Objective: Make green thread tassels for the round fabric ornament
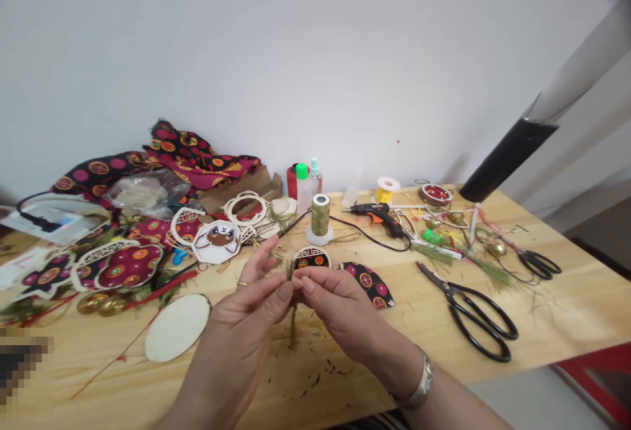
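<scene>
My left hand [249, 315] pinches a small bundle of olive-green threads [293, 331] between thumb and forefinger, its other fingers raised. Against it, my right hand [342, 308] is closed on the same bundle with thumb and fingertips. Loose thread ends fan out above the fingers, and a strand hangs below them; the gripped part is hidden. Just behind the hands lie a round wooden frame with patterned cloth [313, 258] and a curved piece of patterned fabric [369, 283]. A spool of olive thread [321, 218] stands farther back.
Large black-handled scissors [480, 321] lie at right, with smaller scissors [539, 263] beyond. A glue gun [377, 216] and yellow cord spool [388, 190] sit behind. At left are a white oval disc [177, 327], a sheep-face ornament [217, 241] and heaped patterned cloth [197, 150].
</scene>
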### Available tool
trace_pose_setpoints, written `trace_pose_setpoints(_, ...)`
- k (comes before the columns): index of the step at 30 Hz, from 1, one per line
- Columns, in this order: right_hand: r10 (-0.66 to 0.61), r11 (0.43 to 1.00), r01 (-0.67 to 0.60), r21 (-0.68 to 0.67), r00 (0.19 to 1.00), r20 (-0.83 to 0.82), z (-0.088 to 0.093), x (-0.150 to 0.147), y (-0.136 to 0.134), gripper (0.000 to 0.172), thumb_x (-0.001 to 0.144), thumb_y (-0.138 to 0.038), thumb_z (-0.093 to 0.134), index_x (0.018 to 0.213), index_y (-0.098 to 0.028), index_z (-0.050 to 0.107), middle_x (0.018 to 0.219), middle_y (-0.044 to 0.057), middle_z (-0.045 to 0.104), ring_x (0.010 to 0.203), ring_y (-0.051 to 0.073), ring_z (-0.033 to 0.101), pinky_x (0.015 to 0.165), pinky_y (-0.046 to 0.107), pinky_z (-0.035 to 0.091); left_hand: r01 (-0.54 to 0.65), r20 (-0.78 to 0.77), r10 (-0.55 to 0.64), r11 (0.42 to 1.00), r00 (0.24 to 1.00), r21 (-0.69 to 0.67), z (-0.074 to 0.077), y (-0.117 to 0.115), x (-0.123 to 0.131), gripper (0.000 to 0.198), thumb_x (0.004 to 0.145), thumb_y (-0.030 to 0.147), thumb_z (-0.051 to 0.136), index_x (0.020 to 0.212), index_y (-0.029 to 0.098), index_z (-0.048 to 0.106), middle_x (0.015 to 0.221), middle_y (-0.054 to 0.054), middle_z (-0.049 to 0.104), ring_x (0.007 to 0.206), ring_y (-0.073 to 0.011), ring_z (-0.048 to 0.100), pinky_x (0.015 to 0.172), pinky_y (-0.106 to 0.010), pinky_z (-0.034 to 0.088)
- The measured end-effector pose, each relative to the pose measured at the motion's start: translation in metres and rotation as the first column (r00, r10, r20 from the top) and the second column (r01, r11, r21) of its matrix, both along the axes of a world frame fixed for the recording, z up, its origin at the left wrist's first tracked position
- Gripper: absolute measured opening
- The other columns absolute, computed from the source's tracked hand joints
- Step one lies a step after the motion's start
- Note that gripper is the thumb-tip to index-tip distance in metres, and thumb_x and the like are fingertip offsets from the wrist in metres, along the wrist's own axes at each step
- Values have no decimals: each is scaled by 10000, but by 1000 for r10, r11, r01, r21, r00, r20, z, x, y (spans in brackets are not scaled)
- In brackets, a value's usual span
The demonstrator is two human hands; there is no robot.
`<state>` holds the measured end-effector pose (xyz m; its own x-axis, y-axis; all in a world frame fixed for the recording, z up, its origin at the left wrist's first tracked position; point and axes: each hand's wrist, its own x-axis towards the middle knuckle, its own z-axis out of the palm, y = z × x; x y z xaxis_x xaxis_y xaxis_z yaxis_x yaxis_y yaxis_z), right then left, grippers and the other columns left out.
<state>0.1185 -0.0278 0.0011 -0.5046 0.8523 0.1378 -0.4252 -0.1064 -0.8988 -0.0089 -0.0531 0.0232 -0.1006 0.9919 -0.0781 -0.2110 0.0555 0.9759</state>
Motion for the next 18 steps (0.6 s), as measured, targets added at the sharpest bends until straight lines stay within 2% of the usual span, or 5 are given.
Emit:
trace_pose_setpoints(3, -6, 1000, 3, 23, 994, 107, 0, 2, -1, 289, 877, -356, 508, 722, -149, 637, 653, -10, 544, 655, 101, 491, 689, 244, 400, -3, 78, 5, 1000, 997, -18, 3, 1, 2, 117, 753, 252, 669, 833, 273, 751, 1490, 28, 300, 1339, -245, 260, 1070, -374, 282)
trace_pose_setpoints(7, -44, 999, 37, 30, 964, 263, -4, 6, -2, 262, 841, -374, 558, 767, -142, 655, 610, -28, 503, 548, 74, 401, 533, 211, 310, -5, 197, 10, 1000, 980, -24, 4, 2, 3, 198, 759, 239, 667, 946, 268, 728, 1438, -1, 405, 1340, -220, 271, 1066, -351, 291)
trace_pose_setpoints(12, -70, 997, 58, 47, 946, 316, -9, 12, -3, 245, 836, -338, 562, 770, -137, 686, 568, -35, 464, 531, 71, 390, 511, 214, 280, -66, 354, 94, 994, 931, -89, 7, 4, -1, 165, 779, 194, 638, 914, 196, 733, 1253, -62, 608, 1255, -224, 428, 1036, -332, 358)
trace_pose_setpoints(18, -128, 990, 142, -11, 919, 373, -16, 25, -2, 249, 807, -349, 591, 756, -133, 703, 542, -27, 482, 523, 77, 413, 518, 217, 306, -155, 440, 170, 985, 882, -71, 14, 11, -14, 177, 846, 150, 536, 858, 154, 713, 1068, -83, 700, 1053, -227, 609, 892, -343, 519)
